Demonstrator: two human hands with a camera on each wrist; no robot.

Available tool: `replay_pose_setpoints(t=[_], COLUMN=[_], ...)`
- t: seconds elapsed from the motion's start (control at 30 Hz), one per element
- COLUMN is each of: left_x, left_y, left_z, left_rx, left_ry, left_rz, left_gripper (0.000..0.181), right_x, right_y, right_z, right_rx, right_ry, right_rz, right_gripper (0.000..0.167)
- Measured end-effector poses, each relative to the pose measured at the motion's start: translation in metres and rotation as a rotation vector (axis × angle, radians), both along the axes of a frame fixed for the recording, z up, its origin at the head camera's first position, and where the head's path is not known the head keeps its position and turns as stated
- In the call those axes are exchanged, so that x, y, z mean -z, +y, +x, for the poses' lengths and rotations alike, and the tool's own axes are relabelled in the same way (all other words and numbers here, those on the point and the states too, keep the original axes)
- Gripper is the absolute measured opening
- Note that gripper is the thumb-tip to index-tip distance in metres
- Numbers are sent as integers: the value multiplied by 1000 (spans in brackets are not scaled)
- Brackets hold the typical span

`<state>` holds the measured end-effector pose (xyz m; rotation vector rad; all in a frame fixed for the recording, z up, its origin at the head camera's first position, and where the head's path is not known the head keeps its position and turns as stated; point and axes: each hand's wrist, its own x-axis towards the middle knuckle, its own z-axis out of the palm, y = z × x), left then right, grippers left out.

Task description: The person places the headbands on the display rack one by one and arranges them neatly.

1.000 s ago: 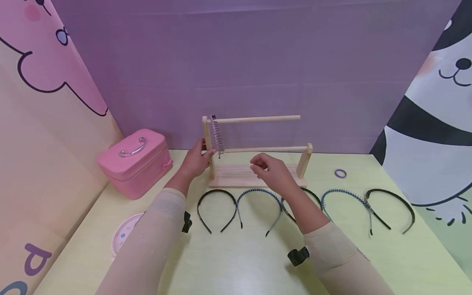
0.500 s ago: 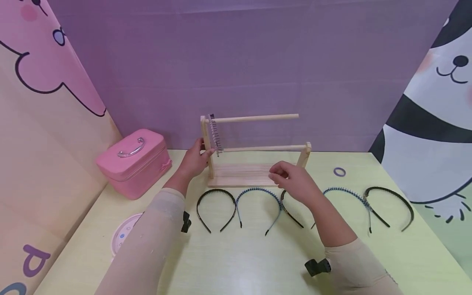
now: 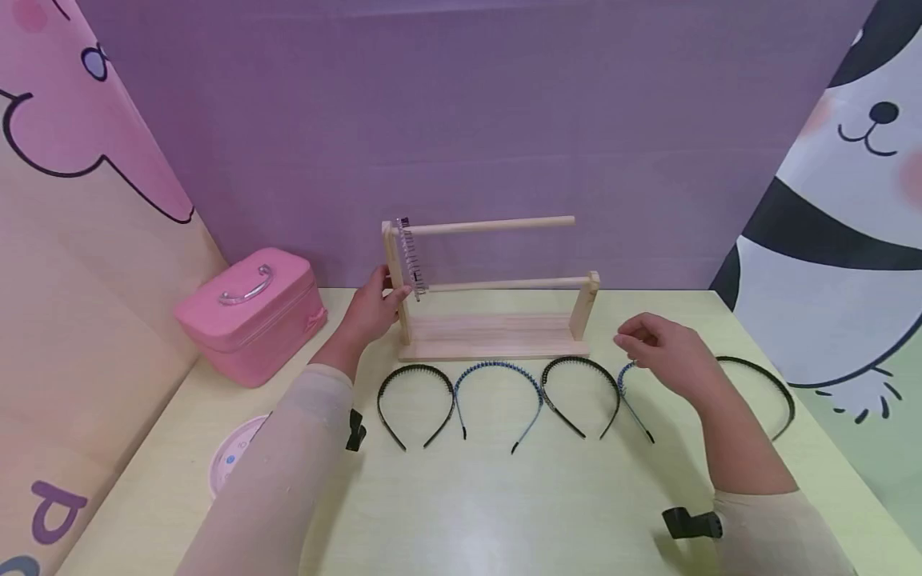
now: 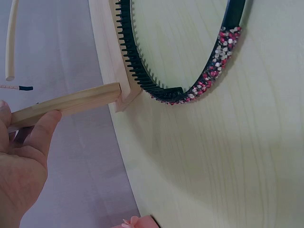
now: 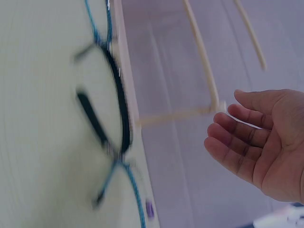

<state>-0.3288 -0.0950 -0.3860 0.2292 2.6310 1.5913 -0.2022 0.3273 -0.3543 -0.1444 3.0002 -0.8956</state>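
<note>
My left hand (image 3: pixel 370 308) grips the left upright of the wooden rack (image 3: pixel 497 350), thumb in front; in the left wrist view the fingers close round the post (image 4: pixel 90 99). A toothed hairband (image 3: pixel 410 260) hangs at the left end of the rack's rods, beside that hand. My right hand (image 3: pixel 670 356), empty with loosely bent fingers, is over the right part of the row, partly covering a blue hairband (image 3: pixel 634 410). Left of it lie a black hairband (image 3: pixel 580 362), a blue one (image 3: pixel 499 365) and another black one (image 3: pixel 416 368).
A pink case (image 3: pixel 252 320) stands at the back left, with a round white-and-pink item (image 3: pixel 230 460) partly under the left sleeve. One more black hairband (image 3: pixel 767 376) lies at the far right. A purple ring (image 5: pixel 149 209) shows in the right wrist view.
My right hand has moved right, from in front of the rack to past its right end, uncovering a black hairband. My left hand keeps its grip on the upright.
</note>
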Motion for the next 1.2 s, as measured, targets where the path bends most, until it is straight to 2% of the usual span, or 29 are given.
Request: replay_pose_setpoints(t=[0.17,0.33,0.43,0.53,0.67,0.8,1.07,1.13,1.2], left_x=[-1,-4,-4,-4,-2,-3,-2,-2,-2], left_y=[0,-1,-1,-1,0,2,2,1,1], left_z=[-1,-1,0,0,-1,0,-1,-2,-2], left_rx=[12,5,-4,-7,-3,5,-11,-12,-4], left_ry=[19,5,-12,-21,-21,-25,-18,-21,-24], left_rz=[0,-2,6,12,17,22,29,36,38], left_gripper=[57,57,59,60,58,58,54,54,55], right_x=[5,12,18,26,44,60,65,64,62], right_y=[45,86,103,116,131,140,139,138,137], right_z=[-2,-6,-8,-11,-17,-23,-27,-28,-28], right_rx=[84,146,188,223,243,247,186,185,206], right_ry=[-60,-121,-182,-288,-438,-537,-537,-548,-568], right_rz=[74,196,261,287,239,168,185,185,158], right_gripper=[49,52,52,57,59,50,34,34,43])
